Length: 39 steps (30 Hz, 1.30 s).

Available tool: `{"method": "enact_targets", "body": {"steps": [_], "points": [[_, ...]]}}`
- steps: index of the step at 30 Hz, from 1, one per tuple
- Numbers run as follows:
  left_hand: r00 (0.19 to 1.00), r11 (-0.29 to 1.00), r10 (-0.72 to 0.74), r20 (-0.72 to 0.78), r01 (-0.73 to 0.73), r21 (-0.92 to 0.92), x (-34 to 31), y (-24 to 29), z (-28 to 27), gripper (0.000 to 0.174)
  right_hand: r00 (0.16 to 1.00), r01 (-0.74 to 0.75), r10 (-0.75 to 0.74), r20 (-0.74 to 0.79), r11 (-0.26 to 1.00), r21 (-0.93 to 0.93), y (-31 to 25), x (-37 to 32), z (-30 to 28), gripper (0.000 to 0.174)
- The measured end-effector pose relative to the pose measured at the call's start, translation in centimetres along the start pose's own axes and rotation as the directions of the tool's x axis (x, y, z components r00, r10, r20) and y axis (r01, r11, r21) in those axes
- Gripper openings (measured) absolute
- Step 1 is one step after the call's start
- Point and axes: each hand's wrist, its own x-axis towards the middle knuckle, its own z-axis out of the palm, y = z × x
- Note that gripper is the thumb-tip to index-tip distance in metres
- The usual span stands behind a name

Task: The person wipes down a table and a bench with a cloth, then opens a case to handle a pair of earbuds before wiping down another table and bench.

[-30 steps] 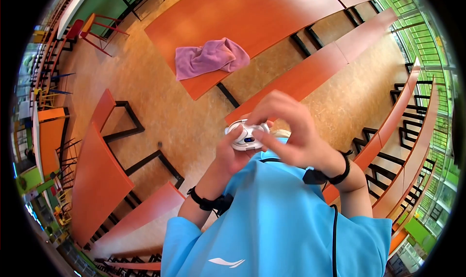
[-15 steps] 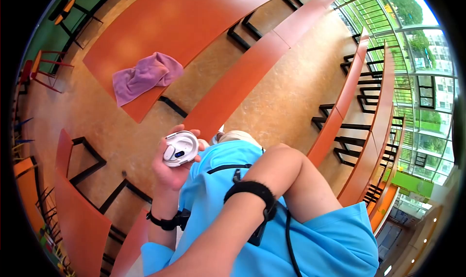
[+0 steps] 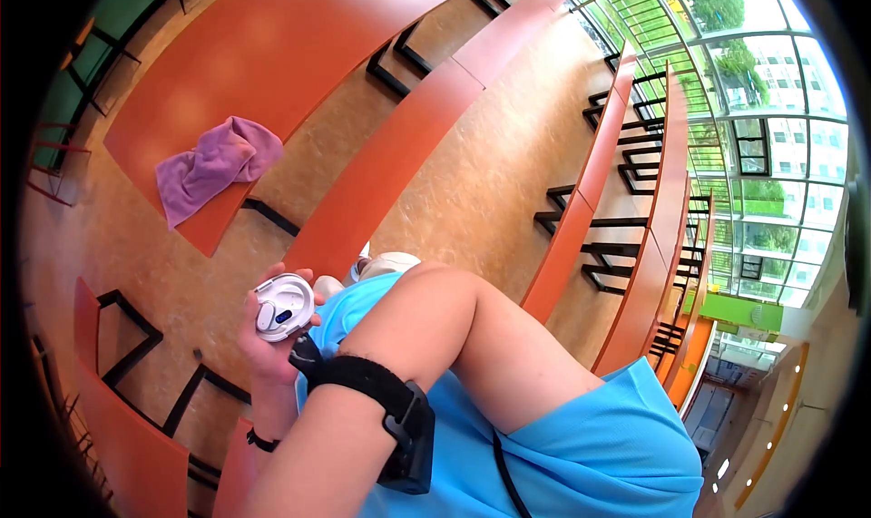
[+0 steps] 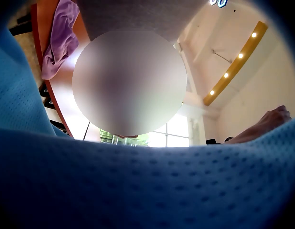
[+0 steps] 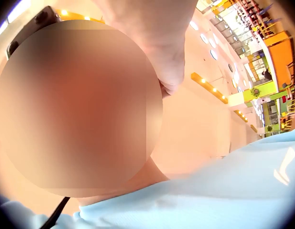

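Note:
In the head view my left hand [image 3: 263, 350] holds a white open earbud case [image 3: 288, 302] at the lower left, fingers and thumb around its rim. One white earbud [image 3: 266, 316] sits in the case beside a small dark display [image 3: 283, 317]; the recess opposite is bare. My right forearm [image 3: 340, 418] crosses the chest, and its hand lies past the bottom edge of this view. The right wrist view has part of my right hand [image 5: 159, 38] raised beside a blurred round patch. That patch hides its fingertips, so I cannot tell what they hold.
A crumpled purple towel [image 3: 218, 164] lies on the near corner of a long orange table [image 3: 272, 46]. A long bench [image 3: 390, 164] runs beside it. More benches [image 3: 626, 291] with black legs stand to the right, before tall windows [image 3: 771, 92].
My right hand has left the earbud case and risen towards the head, out of the head view. The case stays in my left hand. The head view has swung right.

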Motion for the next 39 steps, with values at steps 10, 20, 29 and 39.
{"method": "enact_targets", "body": {"steps": [10, 20, 29, 39], "points": [[0.981, 0.995, 0.06, -0.186, -0.043, 0.091, -0.2, 0.2, 0.5, 0.058, 0.997, -0.039, 0.03, -0.065, 0.99, -0.133, -2.3, 0.1, -1.5, 0.019], [0.959, 0.986, 0.067, -0.275, -0.106, -0.128, 0.5, 1.9, 2.0, 0.059, 0.901, -0.294, 0.137, -0.411, 0.89, -0.349, -8.1, -1.8, -7.3, 0.016], [0.982, 0.979, 0.172, -0.076, -0.161, 0.125, 0.0, 2.3, 1.4, 0.055, 0.697, -0.697, -0.214, -0.684, 0.025, -0.717, -10.4, -15.3, -10.8, 0.028], [0.968, 0.951, 0.213, -0.134, -0.174, 0.254, 1.5, 0.9, 2.7, 0.056, 0.565, -0.801, -0.518, -0.642, -0.158, -0.577, -6.3, -15.5, -12.6, 0.025]]}}
